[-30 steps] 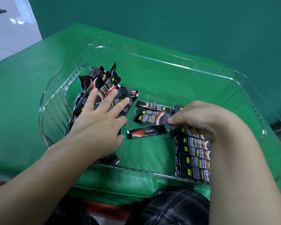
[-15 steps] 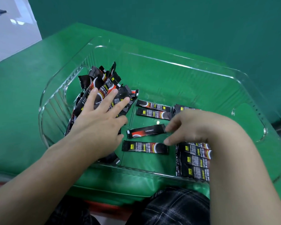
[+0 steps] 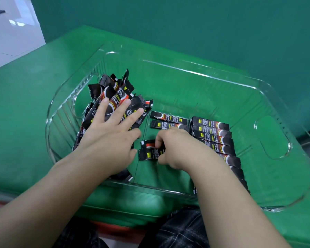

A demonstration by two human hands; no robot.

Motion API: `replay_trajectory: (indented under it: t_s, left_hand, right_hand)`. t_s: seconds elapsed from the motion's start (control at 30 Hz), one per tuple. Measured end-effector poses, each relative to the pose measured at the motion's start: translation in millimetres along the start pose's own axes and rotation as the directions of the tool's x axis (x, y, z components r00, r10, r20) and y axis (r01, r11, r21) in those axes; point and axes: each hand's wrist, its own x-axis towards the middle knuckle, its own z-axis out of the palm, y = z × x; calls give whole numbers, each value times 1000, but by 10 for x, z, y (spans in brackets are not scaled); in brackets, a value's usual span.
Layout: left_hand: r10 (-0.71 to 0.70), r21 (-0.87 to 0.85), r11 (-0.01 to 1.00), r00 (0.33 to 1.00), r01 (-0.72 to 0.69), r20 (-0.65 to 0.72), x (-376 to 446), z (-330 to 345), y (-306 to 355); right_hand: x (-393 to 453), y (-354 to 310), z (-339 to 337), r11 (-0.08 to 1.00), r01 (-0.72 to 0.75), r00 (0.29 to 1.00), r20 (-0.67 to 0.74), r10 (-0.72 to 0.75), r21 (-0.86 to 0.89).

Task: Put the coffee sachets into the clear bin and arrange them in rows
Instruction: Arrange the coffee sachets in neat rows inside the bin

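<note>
A clear plastic bin (image 3: 200, 72) sits on the green table and holds black coffee sachets. A loose heap of sachets (image 3: 113, 93) leans against its left wall, and my left hand (image 3: 107, 136) rests flat on it with straight, spread fingers. A neat row of sachets (image 3: 213, 135) lies on the right of the bin floor. Two single sachets (image 3: 166, 120) lie side by side in the middle. My right hand (image 3: 175, 147) curls over two more sachets (image 3: 149, 151) near the front middle, fingers pinching them.
The green cloth table (image 3: 25, 108) surrounds the bin. A green wall rises behind it. The bin's right end has a handle cut-out (image 3: 272, 136). My dark checked trousers (image 3: 184, 228) show below the table's front edge.
My right hand has moved left from the sachet row to the two loose sachets at the front middle and closed its fingers on them. My left hand has stayed on the heap.
</note>
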Motion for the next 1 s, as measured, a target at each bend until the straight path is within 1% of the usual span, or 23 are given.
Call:
replay_trajectory:
  t_s: [0.23,0.4,0.5,0.67,0.8,0.93,1.0]
  left_hand:
    - [3,-32,999,999,-4,-37,-1,27,-8]
    - [1,-23,1000,999,-1,-32,4,19,-8]
    - [0,-20,1000,1000,-1,-30,0,18,-8]
    - [3,-26,1000,1000,-3,-20,-2,12,-10]
    - [-1,-34,999,1000,0,-14,-4,7,-8]
    - [-1,-52,999,1000,0,-17,2,10,-11]
    - [-1,-56,998,1000,0,-19,3,14,-14]
  right_hand:
    - [80,138,12,993,-95,985,-142,103,64]
    - [127,181,6,985,-100,969,-213,128,138]
    - [140,228,-16,982,-106,954,-264,144,153]
    - [221,285,3,970,-168,929,-301,215,174]
    - [360,315,-55,971,-197,911,-340,232,134]
    - [500,335,-102,967,-241,915,-313,255,84]
    - [543,335,-95,968,-238,917,-310,251,80]
